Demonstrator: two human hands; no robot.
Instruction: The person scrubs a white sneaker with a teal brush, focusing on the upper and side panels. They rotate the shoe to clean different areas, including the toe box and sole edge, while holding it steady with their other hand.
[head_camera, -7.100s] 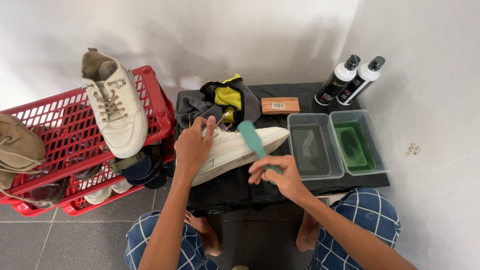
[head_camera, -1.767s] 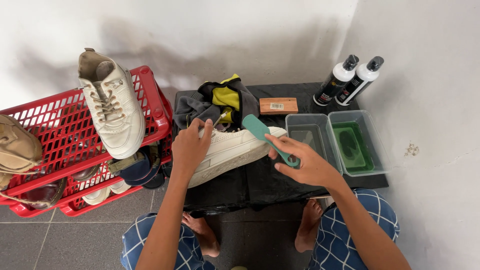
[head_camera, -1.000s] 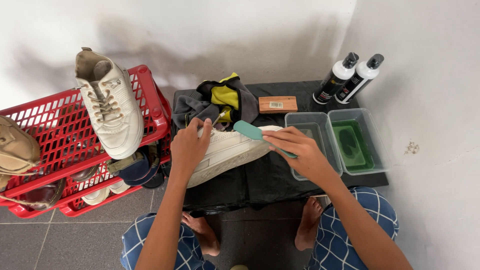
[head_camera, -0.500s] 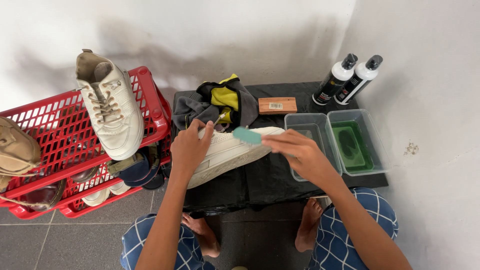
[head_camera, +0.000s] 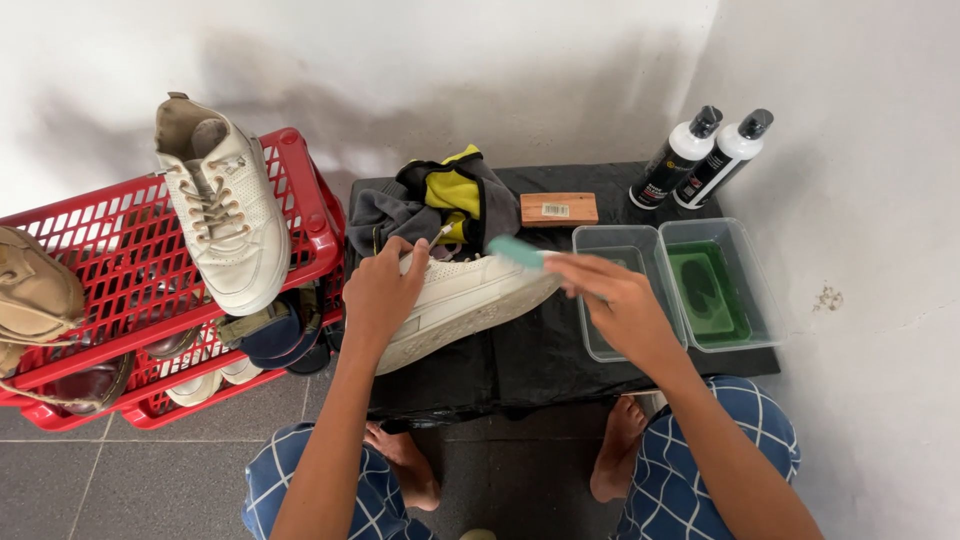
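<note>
Now | L hand (head_camera: 378, 295) grips sneaker (head_camera: 470, 300), toe rightward | R hand (head_camera: 620, 305) fingers clamped on brush (head_camera: 515, 250)

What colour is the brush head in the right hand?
Teal green brush head, held by the right hand; head view.

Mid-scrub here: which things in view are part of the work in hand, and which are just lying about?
In use:
left hand steadying the white shoe
right hand holding the teal brush

Lying about:
two plastic tubs
two bottles
wooden block
red crate
grey-yellow cloth
</note>
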